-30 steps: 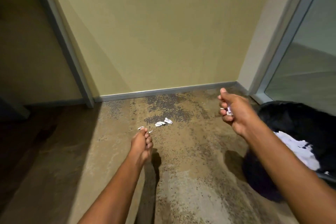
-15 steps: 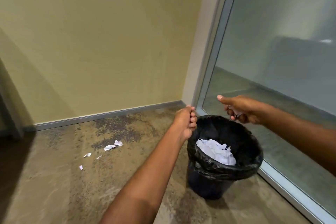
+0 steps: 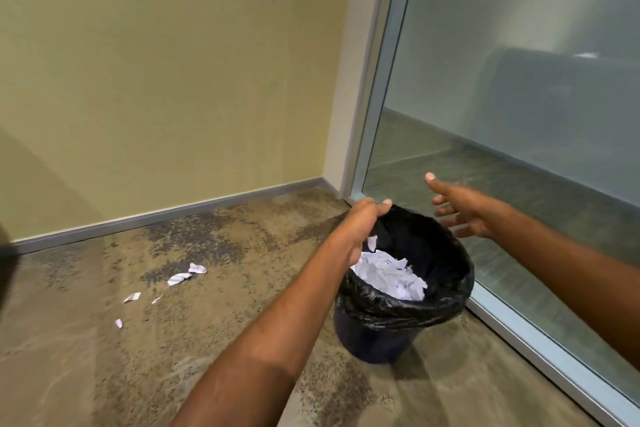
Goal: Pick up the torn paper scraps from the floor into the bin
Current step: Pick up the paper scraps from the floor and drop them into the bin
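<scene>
A dark bin (image 3: 377,340) lined with a black bag (image 3: 446,267) stands on the floor by the glass wall, with crumpled white paper (image 3: 388,274) inside it. My left hand (image 3: 363,222) hovers over the bin's near-left rim, fingers loosely spread, and a small white scrap (image 3: 372,242) is falling just below it. My right hand (image 3: 457,208) is over the far rim with fingers apart and nothing in it. Several torn scraps lie on the floor to the left: two larger ones (image 3: 188,273) and smaller bits (image 3: 132,297), (image 3: 118,323).
A yellow wall with a grey baseboard (image 3: 166,211) runs behind the scraps. A glass wall in a metal frame (image 3: 540,350) borders the bin's right side. The floor is mottled brown carpet (image 3: 104,374).
My view swung right from the floor scraps to the bin. Both hands moved over the bin and spread their fingers, letting go of the scraps they held.
</scene>
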Action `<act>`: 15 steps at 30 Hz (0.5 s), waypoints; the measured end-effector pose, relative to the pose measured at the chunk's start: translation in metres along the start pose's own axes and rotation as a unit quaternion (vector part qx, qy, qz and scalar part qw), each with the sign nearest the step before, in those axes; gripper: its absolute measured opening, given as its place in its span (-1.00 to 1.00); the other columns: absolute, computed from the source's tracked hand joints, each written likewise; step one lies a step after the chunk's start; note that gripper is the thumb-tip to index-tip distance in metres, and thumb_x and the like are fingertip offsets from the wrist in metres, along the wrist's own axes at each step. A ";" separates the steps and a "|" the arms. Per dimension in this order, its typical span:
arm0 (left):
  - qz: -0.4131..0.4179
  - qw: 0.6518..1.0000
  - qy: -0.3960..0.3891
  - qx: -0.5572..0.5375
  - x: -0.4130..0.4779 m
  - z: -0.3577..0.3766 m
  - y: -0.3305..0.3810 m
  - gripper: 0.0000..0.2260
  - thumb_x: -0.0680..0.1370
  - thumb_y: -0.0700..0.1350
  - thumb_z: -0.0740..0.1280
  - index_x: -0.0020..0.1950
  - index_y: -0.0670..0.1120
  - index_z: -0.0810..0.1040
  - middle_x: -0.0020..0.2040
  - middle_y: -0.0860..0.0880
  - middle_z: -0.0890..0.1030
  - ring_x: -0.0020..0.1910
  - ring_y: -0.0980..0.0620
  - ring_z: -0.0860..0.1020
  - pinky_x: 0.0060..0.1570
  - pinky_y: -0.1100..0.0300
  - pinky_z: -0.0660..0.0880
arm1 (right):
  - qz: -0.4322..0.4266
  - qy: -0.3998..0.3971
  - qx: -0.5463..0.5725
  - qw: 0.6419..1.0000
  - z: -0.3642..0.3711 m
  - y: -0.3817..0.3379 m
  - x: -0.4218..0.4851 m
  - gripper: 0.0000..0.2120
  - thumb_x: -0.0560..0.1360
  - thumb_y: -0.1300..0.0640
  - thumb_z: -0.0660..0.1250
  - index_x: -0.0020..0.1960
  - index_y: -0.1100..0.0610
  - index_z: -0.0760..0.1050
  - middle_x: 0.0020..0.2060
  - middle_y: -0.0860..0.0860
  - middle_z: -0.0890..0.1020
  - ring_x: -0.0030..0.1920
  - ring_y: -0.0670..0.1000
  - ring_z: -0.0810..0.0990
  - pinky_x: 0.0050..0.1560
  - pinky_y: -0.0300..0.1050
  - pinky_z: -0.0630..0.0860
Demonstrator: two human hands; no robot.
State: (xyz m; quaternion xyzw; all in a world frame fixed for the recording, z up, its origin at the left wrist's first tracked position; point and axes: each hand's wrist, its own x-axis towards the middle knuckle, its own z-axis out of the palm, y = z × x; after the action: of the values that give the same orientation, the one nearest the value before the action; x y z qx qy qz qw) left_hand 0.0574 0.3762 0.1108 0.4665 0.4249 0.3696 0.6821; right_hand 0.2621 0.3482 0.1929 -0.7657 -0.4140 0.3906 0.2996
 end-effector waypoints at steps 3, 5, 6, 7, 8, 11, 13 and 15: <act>0.044 0.998 0.032 0.028 0.004 -0.008 -0.009 -0.19 0.34 0.30 0.52 0.56 0.17 0.39 0.57 -0.03 0.44 0.47 -0.07 0.50 0.47 -0.11 0.45 | -0.017 0.011 -0.004 1.000 0.013 -0.004 0.007 -0.29 0.50 -0.54 0.24 0.19 0.09 0.57 0.11 0.07 0.60 -0.05 0.07 0.52 -0.03 -0.01 0.36; 0.082 0.995 0.047 0.039 -0.013 -0.014 -0.003 -0.30 0.40 0.25 0.52 0.52 0.17 0.45 0.52 -0.02 0.49 0.41 -0.02 0.55 0.44 -0.03 0.48 | -0.038 0.008 -0.005 0.999 0.025 -0.012 0.007 -0.34 0.53 -0.51 0.25 0.15 0.09 0.58 -0.01 0.03 0.60 -0.15 0.02 0.49 -0.10 -0.04 0.30; 0.106 0.991 0.058 0.052 -0.019 -0.020 0.000 -0.40 0.49 0.16 0.49 0.52 0.12 0.47 0.48 0.00 0.52 0.38 0.02 0.56 0.42 0.05 0.48 | -0.048 0.006 -0.002 0.999 0.032 -0.018 0.008 -0.36 0.55 -0.49 0.25 0.11 0.09 0.60 -0.04 0.02 0.61 -0.18 0.02 0.49 -0.10 -0.03 0.30; 0.132 0.986 0.078 0.064 -0.026 -0.026 0.004 -0.50 0.58 0.06 0.45 0.51 0.06 0.49 0.45 0.02 0.55 0.36 0.06 0.55 0.37 0.14 0.46 | -0.061 0.004 0.003 0.998 0.040 -0.024 0.008 -0.39 0.56 -0.47 0.26 0.08 0.10 0.61 -0.05 0.02 0.63 -0.18 0.02 0.51 -0.09 -0.02 0.31; 0.154 0.980 0.105 0.070 -0.031 -0.034 0.007 -0.58 0.63 -0.02 0.41 0.50 0.01 0.51 0.42 0.03 0.57 0.35 0.08 0.54 0.33 0.17 0.46 | -0.074 0.000 0.010 0.997 0.049 -0.031 0.009 -0.41 0.57 -0.45 0.27 0.05 0.09 0.61 -0.06 0.03 0.65 -0.19 0.03 0.52 -0.08 -0.01 0.31; 0.169 0.968 0.159 0.094 -0.048 -0.068 0.014 -0.64 0.67 -0.08 0.37 0.48 -0.03 0.53 0.38 0.01 0.59 0.34 0.05 0.55 0.34 0.12 0.49 | -0.113 -0.019 0.038 0.993 0.082 -0.055 0.006 -0.51 0.61 -0.37 0.30 -0.04 0.08 0.60 -0.11 0.04 0.65 -0.18 0.05 0.53 -0.12 -0.04 0.32; 0.152 0.964 0.173 0.130 -0.056 -0.100 0.019 -0.61 0.66 -0.06 0.38 0.49 -0.04 0.51 0.40 -0.02 0.58 0.36 0.01 0.55 0.39 0.04 0.49 | -0.137 -0.046 0.059 0.988 0.109 -0.072 0.005 -0.54 0.64 -0.32 0.30 -0.05 0.08 0.59 -0.13 0.05 0.63 -0.20 0.03 0.54 -0.16 -0.09 0.36; 0.121 0.958 0.186 0.183 -0.068 -0.139 0.028 -0.57 0.65 -0.02 0.40 0.50 -0.06 0.49 0.41 -0.07 0.57 0.35 -0.03 0.56 0.38 0.02 0.50 | -0.148 -0.076 0.073 0.983 0.138 -0.088 0.004 -0.55 0.64 -0.31 0.30 -0.03 0.08 0.61 -0.10 0.05 0.66 -0.19 0.02 0.59 -0.16 -0.09 0.40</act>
State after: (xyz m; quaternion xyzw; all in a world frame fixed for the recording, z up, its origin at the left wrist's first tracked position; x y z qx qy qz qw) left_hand -0.0994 0.3682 0.1251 0.5544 0.5453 0.4454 0.4438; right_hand 0.1109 0.4123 0.1896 -0.6402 -0.5149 0.4282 0.3763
